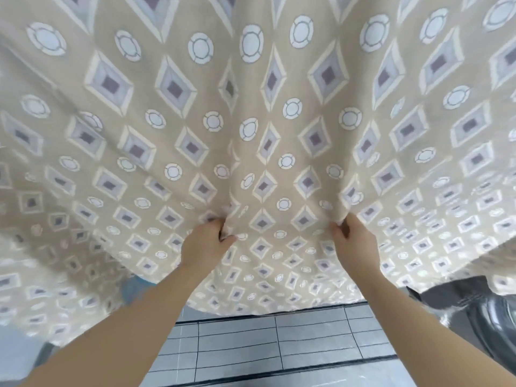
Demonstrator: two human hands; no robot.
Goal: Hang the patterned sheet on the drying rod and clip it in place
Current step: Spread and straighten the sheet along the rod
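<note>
A beige fabric sheet printed with pale circles and grey-purple diamonds (173, 88) spreads across nearly the whole view in front of the person, reaching the top, left and right edges; its lower hem curves above a grey tiled floor with dark grout lines (237, 339), which shows only in the strip below the cloth. What the sheet hangs from lies outside the view.

Both bare arms reach forward and up into the cloth. The left hand (205, 245) grips a bunch of the sheet, its fingers (219, 223) curled into the fabric and the thumb pressed against it from below; folds radiate upward from this gather. The right hand (356, 241) holds a second bunch at about the same height, its fingers (336, 229) pinched round a ridge of cloth; creases fan up from here too. The two hands are apart, with a smoother span of patterned fabric between them.

At the lower right, beside the hem, sits a dark grey rounded object (474, 303), too blurred to identify; at the left, a small blue patch (134, 289) shows behind the left forearm, its nature unclear.
</note>
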